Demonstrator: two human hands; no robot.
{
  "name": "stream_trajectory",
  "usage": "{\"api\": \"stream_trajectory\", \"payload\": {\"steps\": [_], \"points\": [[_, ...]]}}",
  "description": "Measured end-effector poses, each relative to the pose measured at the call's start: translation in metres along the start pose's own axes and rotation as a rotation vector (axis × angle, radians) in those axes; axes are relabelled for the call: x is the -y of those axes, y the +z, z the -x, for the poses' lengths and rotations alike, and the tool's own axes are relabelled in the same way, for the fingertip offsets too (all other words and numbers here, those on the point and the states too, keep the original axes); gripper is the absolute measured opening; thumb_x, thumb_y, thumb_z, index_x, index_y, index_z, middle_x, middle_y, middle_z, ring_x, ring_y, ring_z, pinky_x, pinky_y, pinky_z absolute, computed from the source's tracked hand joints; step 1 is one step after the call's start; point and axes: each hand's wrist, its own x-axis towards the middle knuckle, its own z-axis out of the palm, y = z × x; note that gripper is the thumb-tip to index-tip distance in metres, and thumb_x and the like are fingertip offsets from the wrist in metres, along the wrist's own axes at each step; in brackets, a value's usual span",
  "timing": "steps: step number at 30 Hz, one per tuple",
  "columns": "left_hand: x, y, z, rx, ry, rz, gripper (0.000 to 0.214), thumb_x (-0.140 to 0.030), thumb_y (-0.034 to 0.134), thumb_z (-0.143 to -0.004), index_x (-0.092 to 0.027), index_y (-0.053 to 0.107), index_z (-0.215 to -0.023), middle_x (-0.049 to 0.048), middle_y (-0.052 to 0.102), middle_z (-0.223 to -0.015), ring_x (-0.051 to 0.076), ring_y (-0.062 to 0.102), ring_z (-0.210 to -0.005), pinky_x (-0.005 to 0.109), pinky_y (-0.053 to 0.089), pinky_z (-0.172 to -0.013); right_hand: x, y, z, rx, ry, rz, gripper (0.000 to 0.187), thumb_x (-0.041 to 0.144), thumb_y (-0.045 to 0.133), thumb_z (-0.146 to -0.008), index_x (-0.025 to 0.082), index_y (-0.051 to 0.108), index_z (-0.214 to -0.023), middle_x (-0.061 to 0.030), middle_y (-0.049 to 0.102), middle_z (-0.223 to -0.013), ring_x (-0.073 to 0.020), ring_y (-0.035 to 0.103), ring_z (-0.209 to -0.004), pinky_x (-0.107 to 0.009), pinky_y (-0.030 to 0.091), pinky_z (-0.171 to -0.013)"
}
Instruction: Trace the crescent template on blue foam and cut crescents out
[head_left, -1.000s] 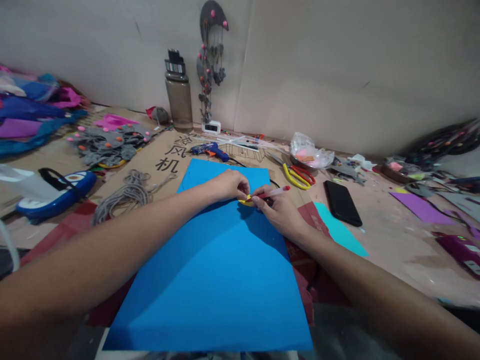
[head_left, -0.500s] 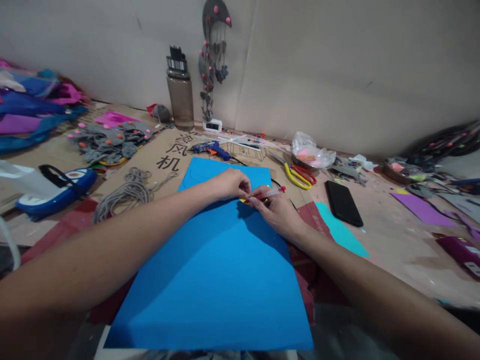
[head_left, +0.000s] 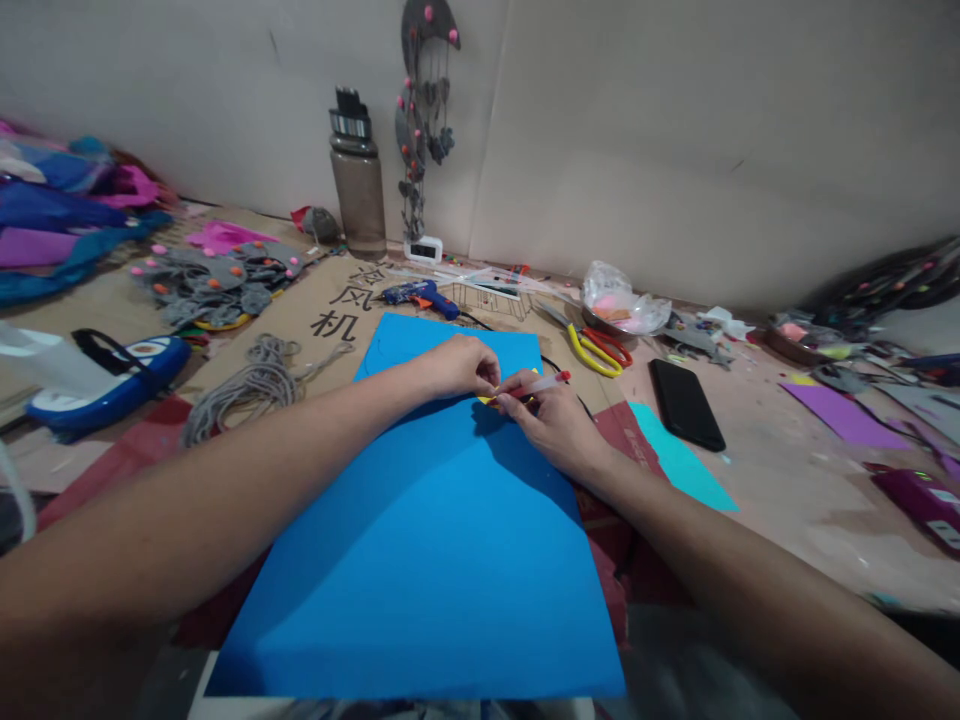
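Observation:
A large blue sheet [head_left: 427, 560] lies in front of me, its near end reaching over the table's front edge. Toward its far end my left hand [head_left: 466, 366] is closed, fingertips pinched at a small yellow piece [head_left: 484, 399]. My right hand [head_left: 559, 420] is wrapped round a pen [head_left: 541, 384] with a red end and a pale barrel, its tip end low beside the yellow piece. Both hands' fingers nearly meet there and cover most of the piece, so its outline is hidden. A thin curved line shows on the sheet's far left part.
Beyond the sheet lie a blue glue gun [head_left: 424, 296] and yellow-and-red-handled scissors [head_left: 596, 350]. A black phone [head_left: 685, 404] and turquoise paper [head_left: 682, 460] are on the right. Grey cord [head_left: 251, 385] and a blue-and-white device [head_left: 112, 385] sit left. A bottle [head_left: 358, 185] stands at the wall.
Hands, pen and sheet keep practically the same places. The whole view has shifted very slightly.

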Motion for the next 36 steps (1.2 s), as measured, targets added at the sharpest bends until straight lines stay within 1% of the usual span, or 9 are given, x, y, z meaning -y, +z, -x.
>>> {"api": "stream_trajectory", "payload": {"steps": [7,11,14,17,20,24,31,34,36], "points": [[-0.002,-0.001,0.000,0.009,-0.017,0.015,0.012,-0.023,0.073,-0.074,-0.016,0.076,-0.084,0.0044,0.075,-0.083,0.018,0.065,-0.076,0.027,0.040,-0.066,0.001,-0.002,0.001,0.008,0.007,0.009,0.015,0.029,0.054,-0.096,0.020,0.066,-0.092,-0.0059,0.074,-0.088,-0.0215,0.067,-0.082,-0.033,0.047,-0.074],[-0.001,-0.001,0.001,0.004,-0.019,0.038,0.013,-0.026,0.074,-0.073,-0.017,0.076,-0.083,0.0036,0.075,-0.082,0.017,0.065,-0.076,0.027,0.041,-0.066,-0.002,-0.004,0.003,0.005,0.023,0.038,0.017,0.030,0.055,-0.096,0.019,0.066,-0.091,-0.0059,0.072,-0.084,-0.0206,0.065,-0.077,-0.032,0.046,-0.070],[-0.001,-0.001,0.000,0.006,-0.024,0.024,0.013,-0.024,0.073,-0.073,-0.018,0.076,-0.084,0.0030,0.075,-0.080,0.016,0.064,-0.074,0.026,0.041,-0.066,-0.005,-0.007,0.005,0.008,0.011,0.039,0.019,0.031,0.054,-0.096,0.019,0.068,-0.089,-0.0061,0.071,-0.083,-0.0201,0.064,-0.075,-0.032,0.046,-0.070],[-0.003,-0.002,0.001,0.014,-0.028,0.010,0.015,-0.024,0.072,-0.074,-0.018,0.077,-0.086,0.0036,0.076,-0.083,0.016,0.065,-0.075,0.026,0.042,-0.067,-0.007,-0.009,0.007,0.000,0.006,0.032,0.020,0.031,0.054,-0.095,0.019,0.068,-0.087,-0.0057,0.071,-0.082,-0.0197,0.064,-0.073,-0.032,0.046,-0.069],[-0.005,-0.002,0.001,0.024,-0.037,0.013,0.016,-0.024,0.071,-0.074,-0.017,0.077,-0.086,0.0047,0.076,-0.085,0.018,0.066,-0.076,0.027,0.043,-0.068,-0.009,-0.011,0.009,-0.013,0.022,0.051,0.020,0.031,0.054,-0.095,0.019,0.069,-0.089,-0.0051,0.070,-0.079,-0.0198,0.063,-0.071,-0.032,0.046,-0.066],[-0.005,-0.002,0.001,0.027,-0.050,0.044,0.014,-0.025,0.071,-0.074,-0.018,0.076,-0.085,0.0030,0.076,-0.083,0.017,0.065,-0.075,0.026,0.042,-0.066,-0.010,-0.013,0.011,-0.005,0.028,0.074,0.023,0.032,0.052,-0.095,0.020,0.070,-0.088,-0.0056,0.071,-0.081,-0.0205,0.063,-0.073,-0.033,0.046,-0.068],[-0.011,-0.006,0.004,0.036,-0.076,0.004,0.015,-0.026,0.071,-0.075,-0.018,0.076,-0.087,0.0035,0.077,-0.087,0.016,0.065,-0.076,0.025,0.042,-0.067,-0.009,-0.017,0.011,0.001,0.054,0.057,0.023,0.031,0.051,-0.094,0.019,0.067,-0.083,-0.0049,0.068,-0.076,-0.0212,0.065,-0.078,-0.033,0.047,-0.072],[-0.014,-0.007,0.005,0.039,-0.096,-0.004,0.014,-0.023,0.070,-0.075,-0.018,0.076,-0.086,0.0032,0.077,-0.087,0.016,0.065,-0.076,0.025,0.043,-0.069,-0.009,-0.018,0.011,-0.010,0.074,0.040,0.022,0.031,0.052,-0.093,0.019,0.067,-0.083,-0.0050,0.067,-0.078,-0.0202,0.063,-0.075,-0.032,0.046,-0.070],[-0.015,-0.007,0.004,0.036,-0.101,-0.010,0.014,-0.022,0.070,-0.075,-0.017,0.076,-0.086,0.0032,0.077,-0.088,0.016,0.065,-0.076,0.025,0.042,-0.069,-0.009,-0.018,0.011,-0.024,0.090,-0.019,0.020,0.031,0.053,-0.092,0.019,0.065,-0.083,-0.0051,0.067,-0.079,-0.0187,0.062,-0.071,-0.031,0.046,-0.066]]}}
